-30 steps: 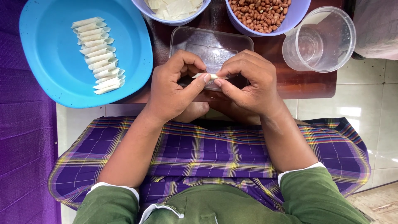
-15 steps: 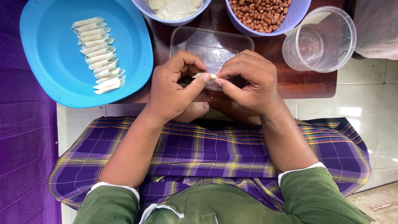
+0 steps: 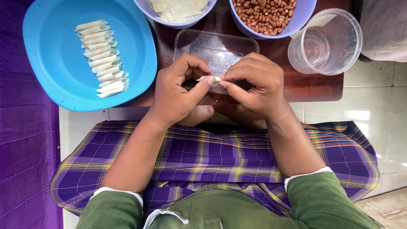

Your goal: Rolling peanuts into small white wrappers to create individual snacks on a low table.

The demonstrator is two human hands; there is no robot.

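no shift since the earlier frame, your left hand (image 3: 176, 95) and right hand (image 3: 256, 85) both pinching a small pale rolled wrapper (image 3: 208, 78), held over the clear tray (image 3: 216, 48)

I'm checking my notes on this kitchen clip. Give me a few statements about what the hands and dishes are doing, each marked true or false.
1. Both hands pinch one small pale roll between their fingertips. True.
2. The blue plate holds a row of finished rolls. True.
3. The bowl of peanuts sits on the person's lap. False: it stands on the brown board, at the top of the view.
4. The clear cup is full of peanuts. False: it looks empty.
5. The left hand rests on the blue plate. False: it meets the right hand over a clear tray.
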